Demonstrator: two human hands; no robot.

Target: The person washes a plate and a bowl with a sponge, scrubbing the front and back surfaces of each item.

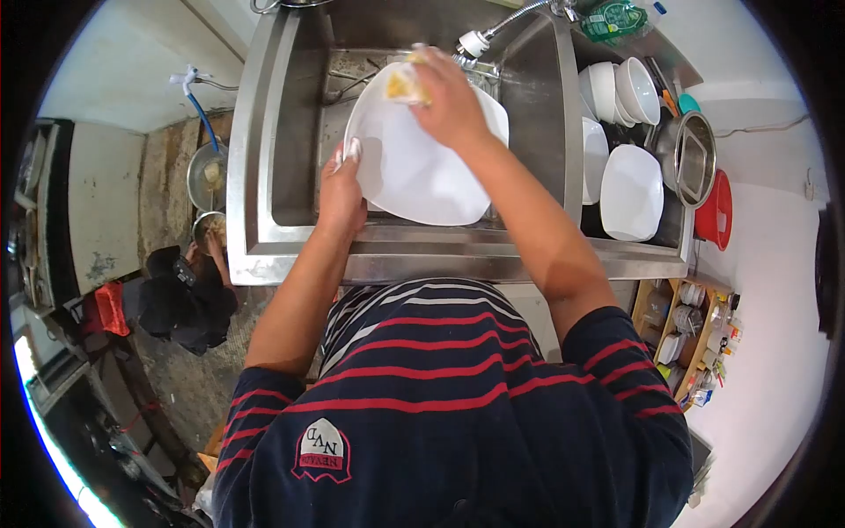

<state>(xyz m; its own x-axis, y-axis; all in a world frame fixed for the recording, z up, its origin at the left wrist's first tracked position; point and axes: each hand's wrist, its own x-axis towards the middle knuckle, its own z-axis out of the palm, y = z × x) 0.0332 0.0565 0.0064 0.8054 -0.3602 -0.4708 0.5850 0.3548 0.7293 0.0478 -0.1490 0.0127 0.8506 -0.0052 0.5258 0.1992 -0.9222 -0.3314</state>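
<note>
A large white plate (pixel 422 167) is held tilted over the steel sink (pixel 295 114). My left hand (pixel 341 189) grips its left edge, with white suds on the thumb. Up at the plate's far side, my right hand (pixel 449 101) is closed around a yellow sponge (pixel 403 85) covered in foam, which rests against the plate's upper surface. Behind the plate, the tap's white nozzle (pixel 473 44) hangs from a flexible metal hose; no water stream can be made out.
Right of the sink, white bowls (pixel 638 91), a rounded square plate (pixel 632 194) and metal bowls (pixel 695 158) stand near a red basin (pixel 715 211). A green bottle (pixel 613 19) lies at the back. At left, another person (pixel 187 299) crouches beside metal basins (pixel 208 179).
</note>
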